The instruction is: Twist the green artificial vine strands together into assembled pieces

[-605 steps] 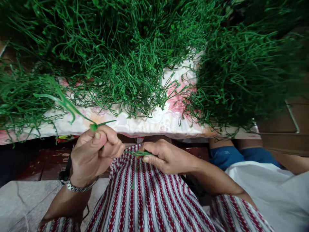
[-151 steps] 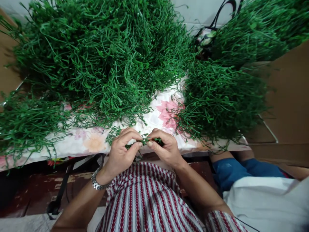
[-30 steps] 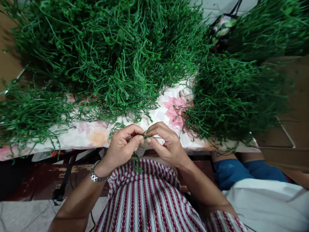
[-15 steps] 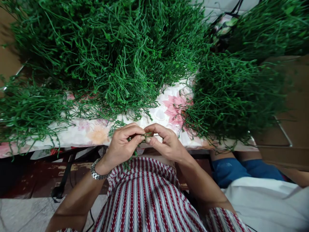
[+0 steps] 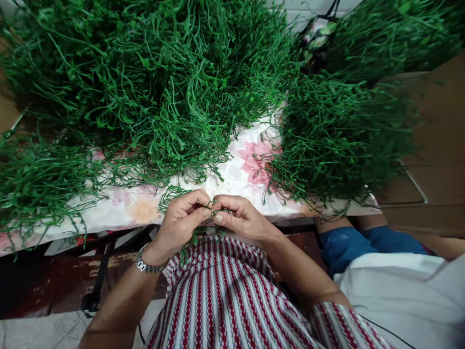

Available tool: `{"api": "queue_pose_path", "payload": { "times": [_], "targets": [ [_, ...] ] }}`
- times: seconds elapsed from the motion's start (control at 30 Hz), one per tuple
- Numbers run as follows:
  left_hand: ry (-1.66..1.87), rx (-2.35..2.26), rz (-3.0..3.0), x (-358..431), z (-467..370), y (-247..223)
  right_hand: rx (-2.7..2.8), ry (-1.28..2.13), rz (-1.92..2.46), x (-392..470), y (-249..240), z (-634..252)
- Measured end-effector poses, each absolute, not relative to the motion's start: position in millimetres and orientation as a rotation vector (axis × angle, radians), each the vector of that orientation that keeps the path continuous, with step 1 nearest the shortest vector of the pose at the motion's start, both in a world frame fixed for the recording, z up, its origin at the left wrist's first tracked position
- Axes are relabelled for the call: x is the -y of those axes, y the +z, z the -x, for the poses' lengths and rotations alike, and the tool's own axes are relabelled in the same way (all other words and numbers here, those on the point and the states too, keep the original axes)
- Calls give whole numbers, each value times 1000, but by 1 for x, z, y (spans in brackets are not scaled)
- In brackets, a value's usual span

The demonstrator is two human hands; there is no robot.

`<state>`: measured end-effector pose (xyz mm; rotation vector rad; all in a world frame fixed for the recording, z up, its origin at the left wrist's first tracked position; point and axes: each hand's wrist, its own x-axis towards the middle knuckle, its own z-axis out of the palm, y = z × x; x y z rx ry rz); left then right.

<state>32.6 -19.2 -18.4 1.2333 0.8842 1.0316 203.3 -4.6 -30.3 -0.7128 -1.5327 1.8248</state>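
Just in front of my striped top, at the table's near edge, both hands meet. My left hand is closed, its thumb and forefinger pinching a thin green stem. My right hand pinches the same stem from the other side, fingertips nearly touching the left ones. More green sprigs hang below the left hand, partly hidden by it. A few stems lie on the table just behind that hand. Whether the greenery is real or artificial I cannot tell.
A large heap of green stems covers the back of the flowered tablecloth. Smaller piles lie at left and right. A cardboard box stands at right. Beside me sits a person in blue shorts.
The view has shifted slightly, so the piles sit further left. My hands stay together, pinching, with the fingertips slightly lower and more stem showing beneath them.
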Motion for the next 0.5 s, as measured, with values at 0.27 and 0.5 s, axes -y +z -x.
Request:
{"api": "queue_pose_path", "payload": {
  "times": [0.27, 0.5],
  "targets": [
    [1213, -772, -943, 12, -25, -14, 1530, 1609, 480, 1, -37, -207],
    [1206, -939, -970, 7, -30, -15, 1221, 1101, 782, -13, -20, -232]
  ]
}}
